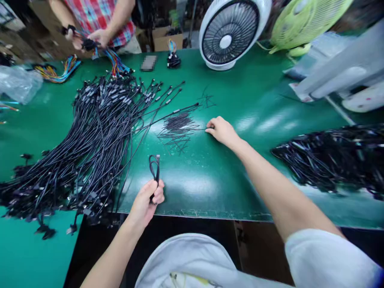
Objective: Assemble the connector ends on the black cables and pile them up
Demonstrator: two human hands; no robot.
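Note:
My left hand point(147, 202) grips a looped black cable point(154, 168) near the mat's front edge, with the loop standing above my fingers. My right hand point(222, 131) rests on the green work mat point(216, 188), its fingertips at the end of a thin wire. Beside those fingertips lies a small heap of short black wires point(177, 128). Whether my right hand pinches that wire is hard to see. A large fan of black connector cables point(90, 148) spreads across the mat to the left of both hands.
A heap of black cables point(333, 156) lies at the right. At the far side, a co-worker's hands point(90, 40) handle coloured wires. A white fan point(228, 34), a lime-green fan point(303, 20), a plastic bag point(18, 84) and a cardboard box point(166, 40) stand around the mat.

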